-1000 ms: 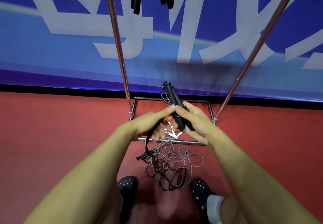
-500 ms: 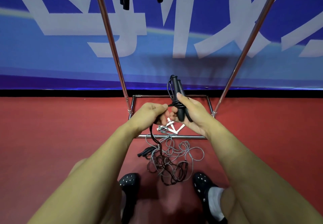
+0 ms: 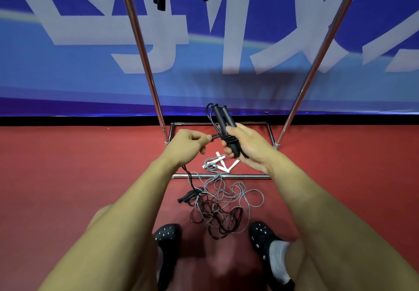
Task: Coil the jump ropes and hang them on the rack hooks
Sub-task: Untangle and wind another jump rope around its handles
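Right hand point(image 3: 246, 147) is gripping the paired black handles point(image 3: 224, 122) above the rack base point(image 3: 221, 176); left hand point(image 3: 189, 144) fingers are pinching its cord. Tangled ropes point(image 3: 223, 204) beside the base are awaiting coiling.

Red floor point(image 3: 68, 177); blue banner wall point(image 3: 68, 82), white lettering; black baseboard strip point(image 3: 68, 121).

The blue banner wall point(image 3: 68, 82) behind the chrome rack carried large pale grey strokes of oversized characters point(image 3: 145, 41), cropped by the frame and crossed by the rack poles. No whole character could be read. The black jump rope handles, the white handles on the red floor and the black perforated clogs showed no legible label, brand or number. No other text, sign or numeral was visible.
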`<state>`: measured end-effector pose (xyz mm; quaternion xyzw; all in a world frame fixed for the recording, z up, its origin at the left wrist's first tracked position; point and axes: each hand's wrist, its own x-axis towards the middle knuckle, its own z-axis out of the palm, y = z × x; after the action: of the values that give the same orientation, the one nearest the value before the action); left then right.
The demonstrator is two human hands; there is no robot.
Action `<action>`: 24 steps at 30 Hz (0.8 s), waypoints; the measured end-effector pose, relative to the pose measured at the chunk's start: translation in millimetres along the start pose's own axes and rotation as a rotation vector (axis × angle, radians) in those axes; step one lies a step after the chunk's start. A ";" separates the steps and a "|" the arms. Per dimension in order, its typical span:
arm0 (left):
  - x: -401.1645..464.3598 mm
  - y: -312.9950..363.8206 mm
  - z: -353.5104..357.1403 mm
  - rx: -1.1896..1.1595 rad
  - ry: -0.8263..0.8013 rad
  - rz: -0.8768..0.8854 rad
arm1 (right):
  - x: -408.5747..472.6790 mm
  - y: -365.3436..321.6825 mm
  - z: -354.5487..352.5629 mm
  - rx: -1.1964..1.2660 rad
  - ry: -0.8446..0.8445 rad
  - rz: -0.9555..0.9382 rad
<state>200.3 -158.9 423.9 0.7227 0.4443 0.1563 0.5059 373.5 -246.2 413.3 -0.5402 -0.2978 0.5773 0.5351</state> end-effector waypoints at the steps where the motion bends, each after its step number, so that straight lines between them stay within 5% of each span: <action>1: 0.8 -0.7 0.8 0.015 0.019 0.007 | 0.5 0.8 -0.5 -0.007 0.001 0.003; 10: 7.4 -4.4 9.8 0.200 0.090 0.037 | 9.2 8.9 1.0 0.065 0.083 0.029; 24: -0.4 9.5 13.0 0.019 0.010 -0.024 | 7.6 16.7 -5.9 -0.200 -0.052 -0.024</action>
<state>213.4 -167.8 426.6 0.7211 0.4570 0.1499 0.4987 375.3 -244.6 394.2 -0.5721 -0.3744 0.5519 0.4774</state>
